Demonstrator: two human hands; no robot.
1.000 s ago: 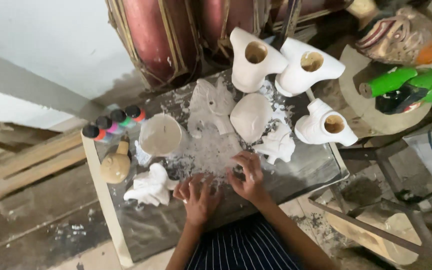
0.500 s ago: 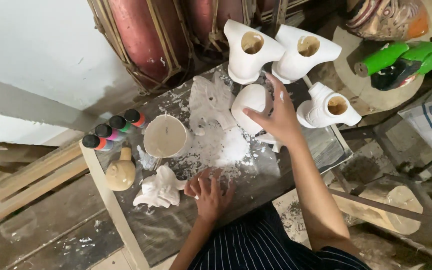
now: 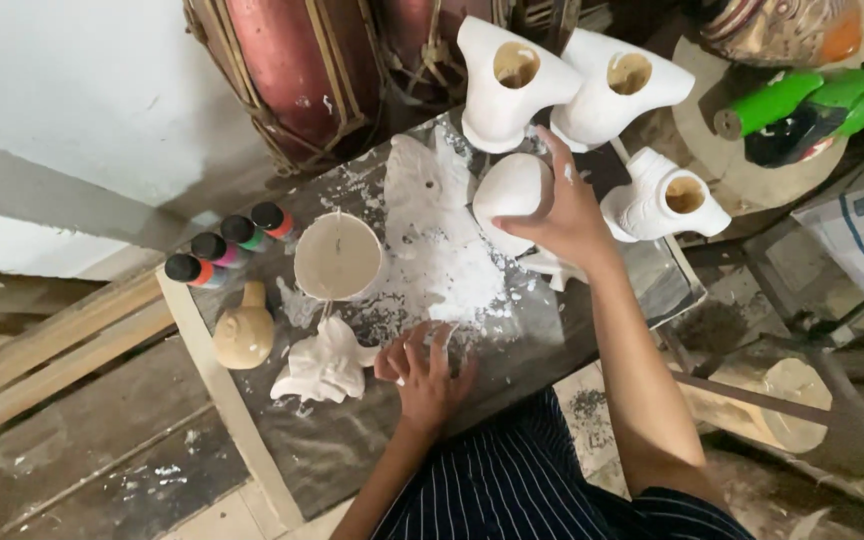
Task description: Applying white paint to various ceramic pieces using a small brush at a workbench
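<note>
Below us we see a dark, dusty worktop (image 3: 592, 330) smeared with white plaster powder, standing on a rough concrete floor with wooden planks at the left of the frame and a pale wall at the upper left. Two reddish drums (image 3: 282, 70) bound with cord lean at the top.

Our right hand (image 3: 562, 205) reaches to the upper middle of the frame, its fingers (image 3: 557, 150) spread and curved about a smooth, rounded white plaster piece (image 3: 507, 190), thumb beneath, holding it just above the worktop. Our left hand (image 3: 422, 365) lies flat at the lower middle, fingers loosely splayed and gripping nothing, its tips at the edge of the loose powder (image 3: 452, 275).

Just left of that hand lies a crumpled-looking white plaster figure (image 3: 322, 365), and beyond it a tan, matte clay figure (image 3: 244, 330). A round off-white bowl (image 3: 337, 255) sits near the middle. Three hollow white plaster casts (image 3: 592, 85) with round openings stand at the upper right of the worktop, chalky and smooth.

At the left edge we count three small paint bottles (image 3: 227, 245) with black caps, their bodies orange, pink and green, red. At the upper right of the frame, off the worktop, lie a glossy green painted object (image 3: 802, 100) and a painted mask (image 3: 772, 25) in orange and brown.
</note>
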